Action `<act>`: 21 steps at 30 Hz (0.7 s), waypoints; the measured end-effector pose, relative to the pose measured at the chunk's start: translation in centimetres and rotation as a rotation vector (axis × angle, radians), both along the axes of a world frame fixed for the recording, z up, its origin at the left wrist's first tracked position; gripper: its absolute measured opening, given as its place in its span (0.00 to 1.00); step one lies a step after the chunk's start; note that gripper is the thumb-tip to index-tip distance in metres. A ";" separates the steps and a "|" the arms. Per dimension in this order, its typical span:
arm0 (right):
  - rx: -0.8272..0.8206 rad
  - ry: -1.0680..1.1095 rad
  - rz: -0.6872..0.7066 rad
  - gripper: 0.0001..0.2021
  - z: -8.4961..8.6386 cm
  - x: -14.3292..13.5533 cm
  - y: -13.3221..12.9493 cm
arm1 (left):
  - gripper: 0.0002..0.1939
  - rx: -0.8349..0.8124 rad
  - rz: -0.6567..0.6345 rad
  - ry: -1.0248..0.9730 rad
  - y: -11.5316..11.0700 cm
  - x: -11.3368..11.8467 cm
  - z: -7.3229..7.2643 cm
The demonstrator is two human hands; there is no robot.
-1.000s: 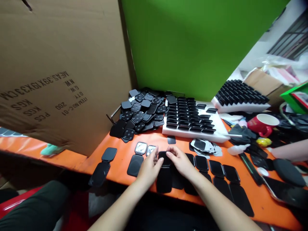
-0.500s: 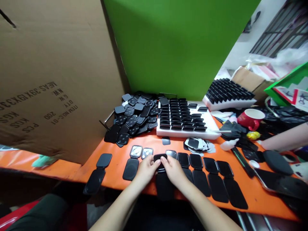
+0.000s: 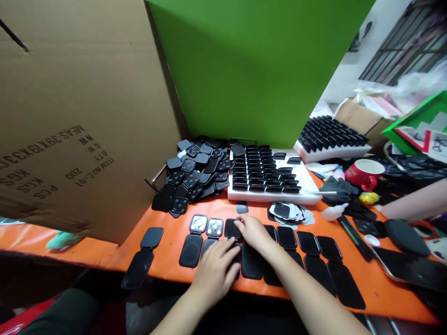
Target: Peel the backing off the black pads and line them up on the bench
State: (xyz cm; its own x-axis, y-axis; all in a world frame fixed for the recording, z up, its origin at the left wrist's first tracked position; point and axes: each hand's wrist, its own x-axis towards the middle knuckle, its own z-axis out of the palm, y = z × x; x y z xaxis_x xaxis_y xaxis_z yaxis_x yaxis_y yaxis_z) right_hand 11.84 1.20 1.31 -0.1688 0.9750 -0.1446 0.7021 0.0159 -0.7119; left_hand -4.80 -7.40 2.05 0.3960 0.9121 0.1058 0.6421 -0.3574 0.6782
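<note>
A black hinged case lies unfolded on the orange table (image 3: 167,270), its small upper half (image 3: 231,229) under the fingertips of my right hand (image 3: 253,232). My left hand (image 3: 217,270) rests palm down over the lower half of that case, fingers spread, and holds nothing. Two cases with watch-face pictures, one on the left (image 3: 199,224) and one beside it (image 3: 214,227), sit left of my hands. More unfolded black cases (image 3: 316,274) stand in a row to the right, some partly hidden by my right arm. Another open case (image 3: 151,237) lies apart at the left.
Behind are a heap of black squares (image 3: 190,179), a white foam tray (image 3: 272,197) of upright black pieces and some pale cutouts (image 3: 296,213). A cardboard box (image 3: 77,93) stands left. A red mug (image 3: 361,174) and another person's arm (image 3: 415,197) are right.
The case held between both hands now lies on the table in the row. My left hand has moved down and spread out; my right hand has moved slightly up and right.
</note>
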 end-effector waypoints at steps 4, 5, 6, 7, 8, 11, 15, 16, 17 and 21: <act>0.044 -0.125 0.003 0.11 0.0 -0.2 0.3 | 0.27 0.224 -0.167 0.366 -1.0 0.3 -1.1; 0.058 -0.147 0.005 0.11 0.1 0.0 0.2 | 0.27 0.254 -0.165 0.403 -1.0 0.4 -1.3; 0.072 -0.169 0.001 0.12 0.2 0.4 0.2 | 0.27 0.277 -0.161 0.425 -1.1 0.4 -1.5; 0.084 -0.194 -0.011 0.13 0.3 0.8 0.2 | 0.27 0.294 -0.158 0.434 -1.1 0.4 -1.6; 0.093 -0.221 -0.027 0.14 0.4 1.2 0.4 | 0.27 0.307 -0.159 0.434 -1.1 0.4 -1.7; 0.100 -0.306 -0.068 0.16 0.6 2.3 1.4 | 0.24 0.318 -0.168 0.397 -1.1 0.1 -1.5; 0.066 -0.384 0.013 0.17 0.7 2.8 3.6 | 0.14 0.283 -0.092 0.289 -0.8 -1.0 -0.8; 0.056 -0.397 0.046 0.17 0.7 2.9 4.1 | 0.11 0.268 -0.069 0.260 -0.6 -1.3 -0.6; 0.048 -0.408 0.075 0.17 0.8 2.9 4.5 | 0.10 0.254 -0.054 0.235 -0.3 -1.5 -0.4; 0.020 -0.438 0.136 0.19 1.0 3.1 5.3 | 0.08 0.238 -0.064 0.190 0.8 -2.1 0.0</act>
State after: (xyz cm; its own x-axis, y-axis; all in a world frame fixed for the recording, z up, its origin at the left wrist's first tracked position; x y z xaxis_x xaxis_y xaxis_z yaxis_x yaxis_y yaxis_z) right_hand 14.90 6.52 2.26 -0.2224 0.9515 -0.2127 0.9274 0.1392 -0.3472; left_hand -6.91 -6.65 2.08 0.4851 0.8430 0.2323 0.7202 -0.5358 0.4407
